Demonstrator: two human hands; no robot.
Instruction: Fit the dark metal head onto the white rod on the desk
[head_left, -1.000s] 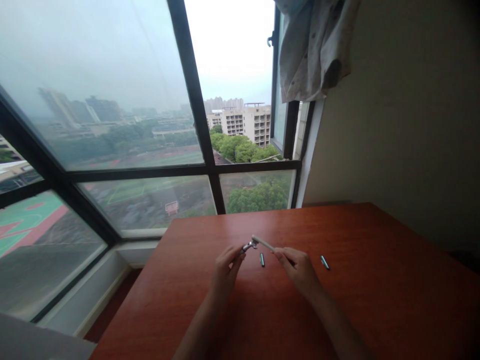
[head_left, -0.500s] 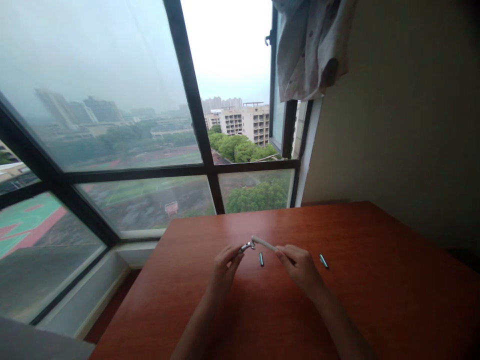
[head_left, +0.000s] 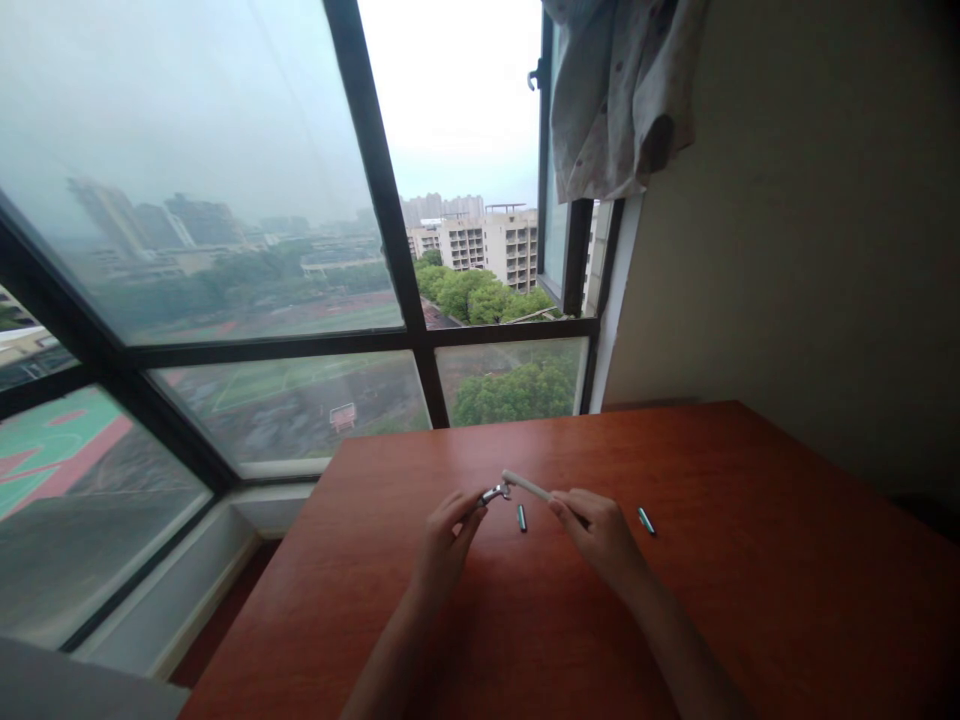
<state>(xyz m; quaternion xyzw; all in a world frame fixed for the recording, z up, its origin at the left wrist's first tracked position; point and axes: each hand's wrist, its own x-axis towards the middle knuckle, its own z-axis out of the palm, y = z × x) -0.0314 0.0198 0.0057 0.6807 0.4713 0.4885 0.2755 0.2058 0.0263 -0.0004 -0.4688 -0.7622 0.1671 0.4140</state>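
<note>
My left hand (head_left: 444, 535) pinches a small shiny metal piece (head_left: 495, 492) just above the red-brown table (head_left: 750, 560). My right hand (head_left: 596, 530) grips a pale slim stick-like handle (head_left: 525, 486), whose far end meets the metal piece. Both hands are closed on these parts, held close together near the table's middle. A short dark-green cylinder (head_left: 522, 518) lies on the table between the hands. A second green cylinder (head_left: 646, 521) lies to the right of my right hand.
A large black-framed window (head_left: 420, 340) stands beyond the table's far edge, showing buildings and trees. A pale cloth (head_left: 615, 100) hangs at the upper right by a plain wall (head_left: 810, 250). The floor drops away left of the table.
</note>
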